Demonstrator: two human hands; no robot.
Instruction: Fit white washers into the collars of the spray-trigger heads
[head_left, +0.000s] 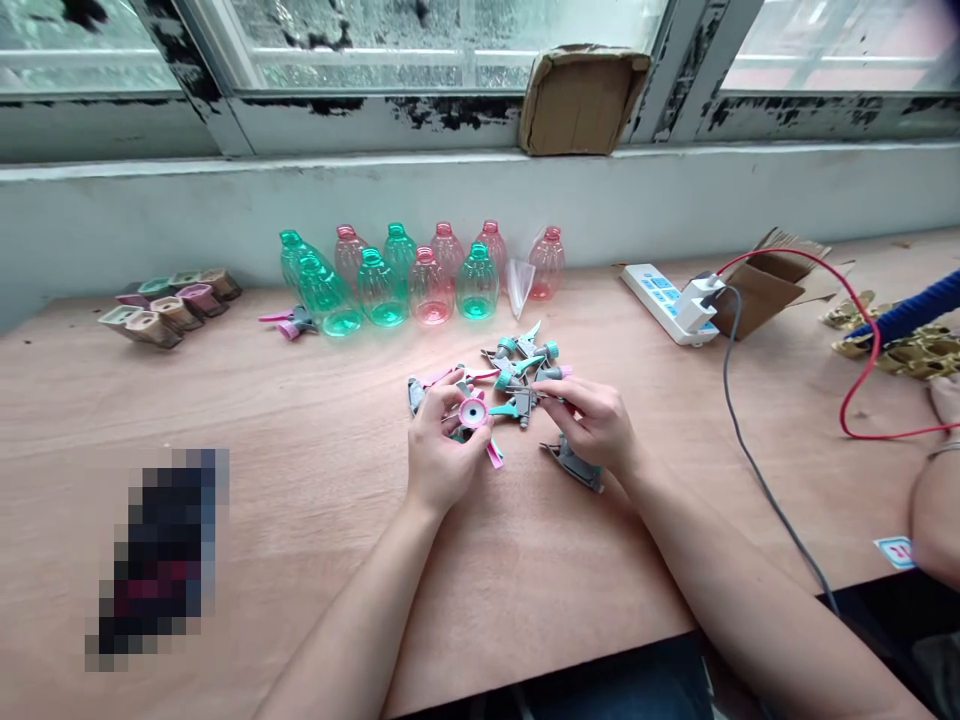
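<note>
Pink sprayer head (473, 412) pinched in left hand (439, 452); right hand (596, 422) grips teal sprayer (517, 406), bare tabletop (315, 420) around.

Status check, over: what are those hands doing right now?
Left hand grips pink spray head. Right hand pinches teal spray head. Spray head pile just behind. Bottles beyond.

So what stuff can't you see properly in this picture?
- Head view: a pixelated patch hides something on the table.
- The pink sprayer head is partly covered by the left hand.
- A co-worker's arm is cut off by the right edge.
- Power strip labels are too small.
</note>
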